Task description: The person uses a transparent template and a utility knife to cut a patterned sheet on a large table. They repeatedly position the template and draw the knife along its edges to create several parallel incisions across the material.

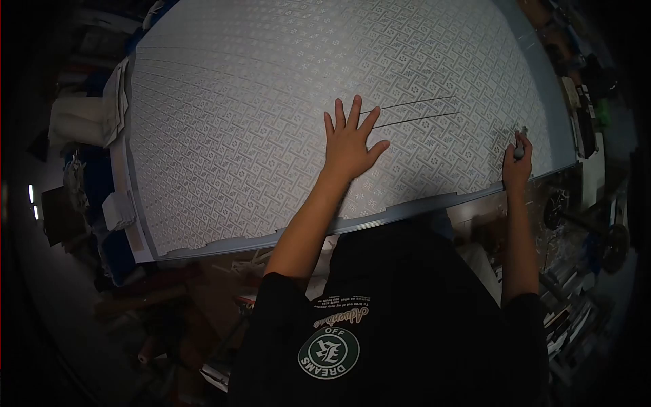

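A pale fabric [224, 136] with a woven geometric pattern covers the large work surface. My left hand [350, 139] lies flat on it near the middle, fingers spread and holding nothing. Two thin dark lines [420, 119] run across the cloth from beside its fingers toward the right. Close to the right edge, my right hand [519, 159] has its fingers wrapped round a small grey tool [519, 149], whose tip is at the fabric. The tool's exact kind cannot be made out.
A bluish-grey edge strip [420, 203] runs along the near side. At the left are folded white sheets [119, 210] and a white bundle [81, 122]. A round metal object [615, 247] and cluttered items stand at the right, below table level.
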A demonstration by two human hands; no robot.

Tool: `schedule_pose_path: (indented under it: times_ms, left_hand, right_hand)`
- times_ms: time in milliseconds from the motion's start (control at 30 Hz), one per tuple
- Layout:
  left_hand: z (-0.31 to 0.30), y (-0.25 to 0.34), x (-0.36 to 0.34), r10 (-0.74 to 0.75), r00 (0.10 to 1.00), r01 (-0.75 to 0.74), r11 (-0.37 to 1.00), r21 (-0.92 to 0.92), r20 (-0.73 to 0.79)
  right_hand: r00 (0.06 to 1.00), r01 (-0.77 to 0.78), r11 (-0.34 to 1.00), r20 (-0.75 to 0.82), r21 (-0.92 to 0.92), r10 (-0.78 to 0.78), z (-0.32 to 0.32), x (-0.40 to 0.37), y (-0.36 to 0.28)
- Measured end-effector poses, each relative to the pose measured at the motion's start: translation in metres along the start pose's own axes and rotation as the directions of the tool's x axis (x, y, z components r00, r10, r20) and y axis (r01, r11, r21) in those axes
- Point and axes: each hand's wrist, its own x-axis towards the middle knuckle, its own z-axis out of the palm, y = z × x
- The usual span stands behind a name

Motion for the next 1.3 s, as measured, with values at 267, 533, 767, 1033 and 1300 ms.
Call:
schedule_pose_path:
  times_ms: [267, 533, 767, 1033, 1300]
  left_hand:
    - [0.005, 0.001, 0.005, -0.012, 0.998, 0.014, 1.000, 0.028, -0.059]
    - [0.001, 0.003, 0.001, -0.059, 0.998, 0.058, 0.998, -0.036, -0.012]
    - [-0.002, 0.005, -0.003, -0.045, 0.996, 0.041, 0.997, -0.062, -0.076]
    - [-0.006, 0.006, -0.003, -0.045, 0.998, 0.043, 0.996, -0.072, -0.036]
    - [-0.008, 0.007, -0.004, -0.038, 0.998, 0.034, 0.996, -0.082, -0.045]
  right_hand:
    - [1.000, -0.026, 0.999, 0.015, 0.027, 0.026, -0.004, -0.002, -0.002]
    - [0.999, 0.004, 1.000, 0.040, 0.002, -0.005, 0.002, 0.006, 0.042]
    - [0.997, -0.022, 0.999, 0.074, -0.030, 0.024, -0.003, 0.007, 0.031]
    - [0.998, 0.026, 0.999, 0.053, 0.023, -0.027, 0.001, 0.008, 0.038]
    - [0.999, 0.029, 1.000, 0.045, 0.008, -0.029, 0.001, 0.009, 0.038]
